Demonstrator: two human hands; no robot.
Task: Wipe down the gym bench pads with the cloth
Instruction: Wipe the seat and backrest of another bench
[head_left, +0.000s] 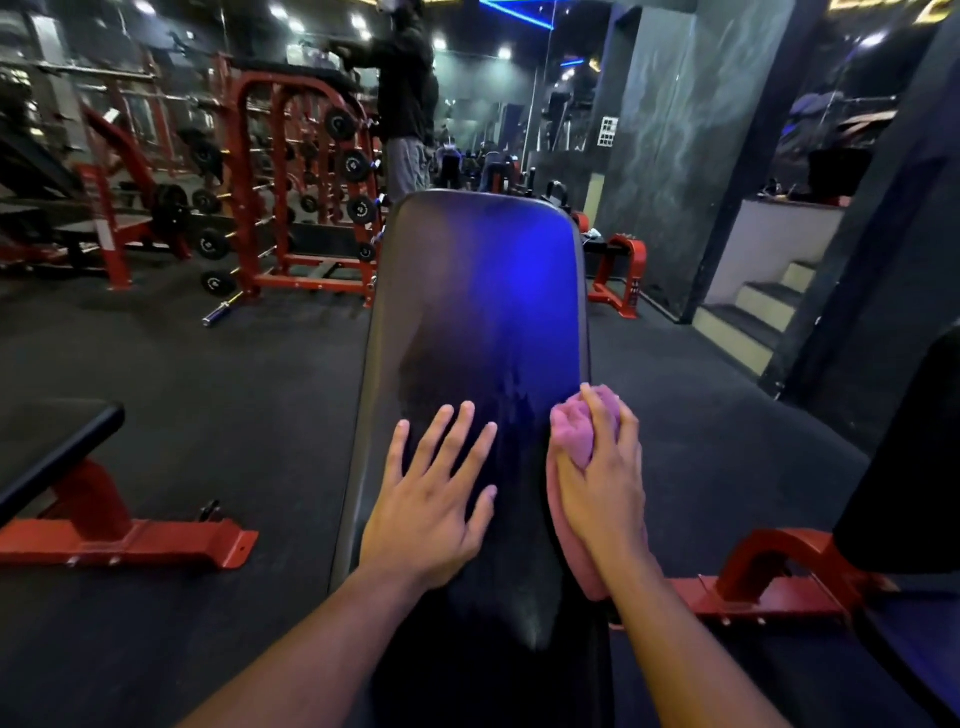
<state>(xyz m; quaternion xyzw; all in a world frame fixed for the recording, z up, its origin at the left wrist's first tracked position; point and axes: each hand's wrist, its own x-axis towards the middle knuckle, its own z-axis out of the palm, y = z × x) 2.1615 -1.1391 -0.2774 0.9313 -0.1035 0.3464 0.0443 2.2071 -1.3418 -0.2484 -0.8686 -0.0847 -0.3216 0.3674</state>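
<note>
A person's right hand (602, 483) presses a bunched pink cloth (576, 431) against the right edge of a black gym bench pad (483, 291), the grip clenched around the cloth, fingers curled over its top while a tail of fabric hangs down past the wrist. The left hand (431, 499) lies flat just beside it on the same pad, grip released, fingers straight and spread, apparently steadying the surface.

Faint streaks show on the vinyl between the two hands, which suggests the near part of the pad is being worked; whether the far half, lit by a blue reflection, has been wiped cannot be told. By this evidence the job looks early to midway: the long pad's upper stretch and its left edge likely remain, as do other pads, including a second bench pad (57, 441) well apart on the left, on a red frame.

Beyond the bench, red weight racks (291, 192) loaded with plates stand on the dark rubber floor (208, 389), and another person (408, 104) stands near the racks. Steps (753, 317) rise at right.
</note>
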